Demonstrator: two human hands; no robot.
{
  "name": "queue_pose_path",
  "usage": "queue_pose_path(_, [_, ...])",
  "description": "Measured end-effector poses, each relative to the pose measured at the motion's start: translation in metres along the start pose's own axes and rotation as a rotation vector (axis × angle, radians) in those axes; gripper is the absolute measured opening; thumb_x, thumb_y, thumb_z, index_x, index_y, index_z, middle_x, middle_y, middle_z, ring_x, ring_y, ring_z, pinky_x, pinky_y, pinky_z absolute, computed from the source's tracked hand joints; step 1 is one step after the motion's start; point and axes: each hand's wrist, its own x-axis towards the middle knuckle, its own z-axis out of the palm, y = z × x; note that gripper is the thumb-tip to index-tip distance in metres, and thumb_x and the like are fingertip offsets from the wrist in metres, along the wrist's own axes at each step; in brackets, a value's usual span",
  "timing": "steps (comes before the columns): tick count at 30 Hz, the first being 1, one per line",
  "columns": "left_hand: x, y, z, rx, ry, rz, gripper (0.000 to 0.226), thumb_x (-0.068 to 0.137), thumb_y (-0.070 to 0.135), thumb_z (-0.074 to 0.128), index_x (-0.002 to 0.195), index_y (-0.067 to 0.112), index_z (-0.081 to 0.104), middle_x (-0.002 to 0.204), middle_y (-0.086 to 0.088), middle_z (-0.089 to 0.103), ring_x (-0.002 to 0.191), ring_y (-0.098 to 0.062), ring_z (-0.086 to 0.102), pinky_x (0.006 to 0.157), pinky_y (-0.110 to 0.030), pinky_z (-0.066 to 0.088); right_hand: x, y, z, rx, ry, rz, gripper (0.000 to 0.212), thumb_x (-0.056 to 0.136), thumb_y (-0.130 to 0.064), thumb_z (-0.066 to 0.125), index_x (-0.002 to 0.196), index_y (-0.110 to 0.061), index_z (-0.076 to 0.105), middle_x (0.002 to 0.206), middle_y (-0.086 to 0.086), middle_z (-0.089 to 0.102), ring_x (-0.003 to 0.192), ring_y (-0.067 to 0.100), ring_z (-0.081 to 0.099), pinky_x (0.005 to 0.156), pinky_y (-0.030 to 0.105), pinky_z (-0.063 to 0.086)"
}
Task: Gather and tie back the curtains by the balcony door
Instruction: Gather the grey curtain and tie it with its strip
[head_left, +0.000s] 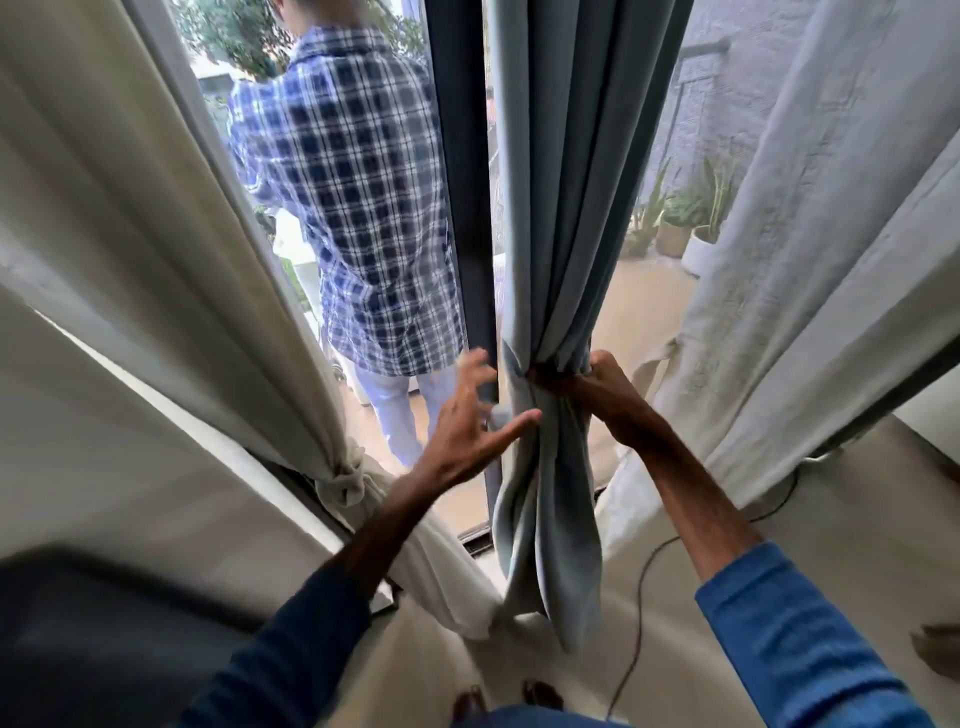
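The blue curtain (566, 208) hangs in the middle of the doorway, just right of the dark door frame (462, 156), its folds drawn in to a narrow waist low down and flaring out again below until the hem reaches the floor (857, 519). The right hand (597, 387) grips that waist from the right, fingers curled tight round the bunched cloth. A fold of the same cloth crosses the bunch on its left side. The left hand (475, 421) is wide, fingers spread and straight. Its thumb lies against the curtain just under the waist, and its fingertips reach up along the frame. It is blurred, and whether it holds the small pale bit by its palm cannot be told. Both arms wear blue sleeves. To the left a cream curtain (156, 234) slants down to a knot (343, 483) near the floor, its tail spilling below. To the right a pale curtain (810, 234) is pulled aside toward the right edge. Through the opening a person in a checked shirt (363, 182) stands on the balcony, back turned. Potted plants (691, 208) stand outside behind the glass, between the blue and pale curtains. A thin cable (639, 597) trails across the floor under the right forearm.
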Motion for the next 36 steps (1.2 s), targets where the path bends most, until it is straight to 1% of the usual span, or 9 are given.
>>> queue_pose_path(2, [0.007,0.001,0.0,0.163,-0.166,0.059,0.049,0.082,0.059,0.07,0.112,0.02,0.069,0.101,0.001,0.074,0.082,-0.014,0.07,0.07,-0.038,0.059,-0.003,-0.002,0.001,0.018,-0.008,0.001,0.044,0.076,-0.033,0.085,0.111,-0.009,0.074,0.103,0.001,0.078,0.099,0.015,0.073,0.083,0.027,0.06])
queue_pose_path(5, [0.007,0.01,0.014,0.253,-0.1,-0.004,0.053,0.08,0.07,0.062,0.09,0.019,0.075,0.074,0.007,0.072,0.065,-0.011,0.066,0.062,-0.031,0.054,-0.002,0.001,0.002,0.027,0.01,-0.029,0.033,0.081,-0.024,0.083,0.108,-0.008,0.075,0.1,0.004,0.079,0.097,0.019,0.074,0.08,0.028,0.06])
queue_pose_path(13, [0.013,0.018,0.025,-0.143,-0.188,-0.355,0.03,0.078,0.028,0.062,0.098,0.006,0.067,0.087,-0.015,0.075,0.067,-0.031,0.074,0.065,-0.048,0.063,-0.002,0.001,0.009,0.008,0.08,-0.039,0.028,0.084,-0.024,0.082,0.103,-0.004,0.077,0.099,0.016,0.077,0.088,0.016,0.071,0.079,0.036,0.06])
queue_pose_path(17, [0.022,0.036,0.025,-0.299,-0.172,-0.378,0.026,0.071,0.012,0.062,0.095,0.003,0.069,0.083,-0.018,0.076,0.071,-0.03,0.076,0.067,-0.051,0.063,-0.001,0.0,0.019,-0.004,0.082,-0.021,0.025,0.086,-0.021,0.08,0.099,0.0,0.076,0.092,0.019,0.077,0.082,0.018,0.07,0.072,0.041,0.059])
queue_pose_path(21, [0.027,0.029,0.029,-0.338,-0.101,-0.398,0.05,0.057,0.017,0.067,0.106,0.009,0.064,0.086,-0.015,0.075,0.075,-0.029,0.076,0.066,-0.05,0.063,-0.001,0.002,0.019,0.023,-0.062,0.004,0.03,0.093,-0.019,0.073,0.114,0.002,0.072,0.108,0.023,0.074,0.106,0.033,0.071,0.094,0.051,0.057])
queue_pose_path(27, [0.021,0.029,0.042,-0.309,-0.084,-0.309,0.049,0.053,0.026,0.067,0.098,0.006,0.067,0.081,-0.014,0.074,0.069,-0.022,0.075,0.055,-0.036,0.06,-0.006,-0.002,0.014,0.028,-0.272,0.029,0.042,0.099,-0.033,0.065,0.136,-0.014,0.058,0.134,0.016,0.064,0.126,0.02,0.061,0.107,0.036,0.051])
queue_pose_path(30, [0.019,0.031,0.046,-0.239,0.026,-0.232,0.04,0.061,0.025,0.065,0.097,0.009,0.07,0.086,-0.01,0.075,0.076,-0.015,0.073,0.063,-0.036,0.063,-0.001,-0.005,0.013,-0.052,-0.315,0.044,0.036,0.098,-0.034,0.065,0.132,-0.028,0.057,0.145,0.01,0.055,0.13,0.007,0.055,0.108,0.02,0.044])
queue_pose_path(32, [0.018,0.031,0.047,-0.221,0.084,-0.212,0.037,0.064,0.022,0.063,0.098,0.008,0.071,0.086,-0.009,0.074,0.076,-0.013,0.07,0.063,-0.036,0.062,0.002,-0.004,0.013,-0.103,-0.326,0.019,0.039,0.094,-0.038,0.069,0.131,-0.035,0.056,0.148,0.006,0.048,0.135,0.007,0.049,0.114,0.024,0.039])
queue_pose_path(36, [0.021,0.024,0.045,-0.188,0.105,-0.176,0.035,0.064,0.02,0.06,0.09,-0.001,0.069,0.081,-0.018,0.073,0.077,-0.028,0.072,0.055,-0.044,0.06,0.002,0.001,0.011,-0.265,-0.303,-0.057,0.048,0.088,-0.026,0.079,0.125,-0.036,0.05,0.142,0.0,0.033,0.138,0.011,0.038,0.114,0.014,0.032])
